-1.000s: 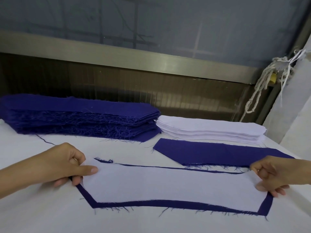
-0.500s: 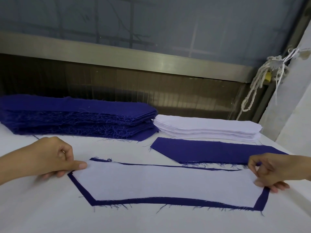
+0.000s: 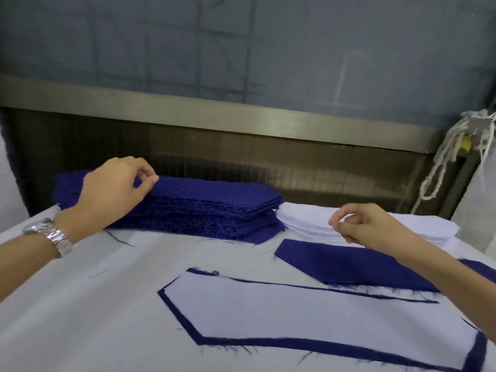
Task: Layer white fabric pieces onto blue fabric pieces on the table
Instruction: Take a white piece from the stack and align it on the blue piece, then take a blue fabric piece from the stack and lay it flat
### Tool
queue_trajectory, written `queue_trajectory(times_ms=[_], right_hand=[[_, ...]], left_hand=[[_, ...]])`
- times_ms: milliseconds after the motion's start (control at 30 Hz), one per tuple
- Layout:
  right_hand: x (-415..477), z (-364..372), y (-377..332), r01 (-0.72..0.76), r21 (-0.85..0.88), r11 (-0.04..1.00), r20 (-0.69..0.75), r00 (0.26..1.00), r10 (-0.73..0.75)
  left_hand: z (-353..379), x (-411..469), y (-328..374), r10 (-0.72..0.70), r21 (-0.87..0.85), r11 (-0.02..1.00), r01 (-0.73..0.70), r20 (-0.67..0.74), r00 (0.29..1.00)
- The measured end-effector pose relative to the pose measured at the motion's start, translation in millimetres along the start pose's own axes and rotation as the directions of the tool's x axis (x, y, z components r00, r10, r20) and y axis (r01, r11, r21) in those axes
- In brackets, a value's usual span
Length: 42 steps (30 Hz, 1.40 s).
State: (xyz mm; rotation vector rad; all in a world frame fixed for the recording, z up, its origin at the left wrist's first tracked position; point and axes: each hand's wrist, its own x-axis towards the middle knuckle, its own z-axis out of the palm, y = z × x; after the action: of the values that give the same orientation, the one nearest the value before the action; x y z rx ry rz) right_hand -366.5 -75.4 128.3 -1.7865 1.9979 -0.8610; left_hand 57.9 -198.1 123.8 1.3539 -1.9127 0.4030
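The tall stack of frayed blue fabric pieces [image 3: 214, 208] is a plain deep violet-blue, loose threads included. The low stack of white fabric pieces [image 3: 303, 221] is plain white with a faint lilac cast. The single flat blue fabric piece [image 3: 335, 261] matches the blue stack. The unpatterned white fabric piece [image 3: 295, 312] is framed by the narrow blue border of the fabric piece beneath [image 3: 241, 341]. The cloth-covered table [image 3: 80, 318] is pale grey-white, the metal link wristwatch [image 3: 51, 234] shiny silver, the knotted rope [image 3: 440, 167] off-white.

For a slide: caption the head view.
Left hand pinches top piece of blue stack; right hand poised at white stack.
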Motion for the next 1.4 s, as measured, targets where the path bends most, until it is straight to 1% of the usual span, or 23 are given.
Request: queue_trajectory(times_ms=[133, 167, 300, 467, 633, 800, 1133, 1267, 1400], right_hand=[[41, 36, -44, 0.081, 0.031, 0.996, -0.085, 0.993, -0.078], [49, 44, -53, 0.105, 0.016, 0.994, -0.101, 0.99, -0.103], [75, 69, -78, 0.168, -0.195, 0.966, -0.17, 0.964, -0.202], [99, 89, -85, 0.095, -0.282, 0.955, -0.189, 0.97, -0.152], [106, 98, -85, 0.048, -0.309, 0.95, -0.211, 0.97, -0.118], [106, 101, -90, 0.038, -0.31, 0.95, -0.254, 0.96, -0.121], [105, 106, -96, 0.024, -0.243, 0.97, -0.319, 0.942, -0.103], [106, 106, -98, 0.009, -0.237, 0.971, -0.317, 0.944, -0.087], [109, 107, -96, 0.015, -0.261, 0.965, -0.285, 0.954, -0.091]], left_hand=[[6, 21, -22, -0.073, 0.098, 0.993, 0.064, 0.095, 0.993], [7, 24, -28, -0.091, 0.12, 0.99, 0.076, 0.122, 0.988], [4, 30, -50, -0.126, 0.237, 0.968, 0.086, 0.158, 0.979], [-4, 31, -67, -0.187, 0.272, 0.954, 0.129, 0.2, 0.962], [-6, 29, -71, -0.224, 0.27, 0.952, 0.143, 0.299, 0.928], [-6, 28, -71, -0.219, 0.281, 0.95, 0.136, 0.292, 0.931], [2, 25, -76, -0.212, 0.283, 0.949, 0.138, 0.252, 0.944], [5, 24, -78, -0.199, 0.278, 0.952, 0.131, 0.236, 0.951], [7, 24, -79, -0.178, 0.291, 0.951, 0.104, 0.239, 0.955]])
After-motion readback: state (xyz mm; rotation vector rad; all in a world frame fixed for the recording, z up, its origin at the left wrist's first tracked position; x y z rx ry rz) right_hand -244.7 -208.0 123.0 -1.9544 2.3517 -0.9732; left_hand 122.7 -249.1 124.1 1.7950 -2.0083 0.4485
